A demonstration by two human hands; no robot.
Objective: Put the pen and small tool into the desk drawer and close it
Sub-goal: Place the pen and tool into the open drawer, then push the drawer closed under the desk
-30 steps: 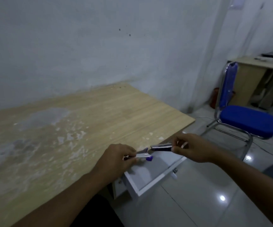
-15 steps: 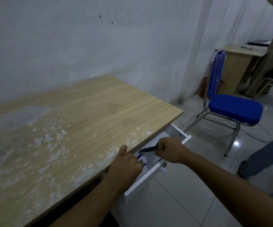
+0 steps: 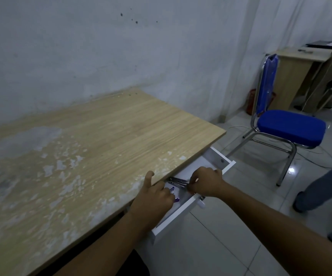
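Observation:
A white drawer stands pulled out from under the wooden desk. My right hand is inside the drawer, shut on a small dark metal tool that points left, low over the drawer floor. My left hand reaches into the drawer's left part, thumb up against the desk edge, fingers curled over a pen with purple parts. Most of the pen is hidden by the fingers.
A blue padded chair with metal legs stands on the tiled floor to the right of the drawer. Another person's leg and shoe are at the far right. A second wooden desk stands in the back corner.
Both hands have gone down from above the drawer into it, carrying the tool and the pen. The view has swung, so the chair sits closer to the middle.

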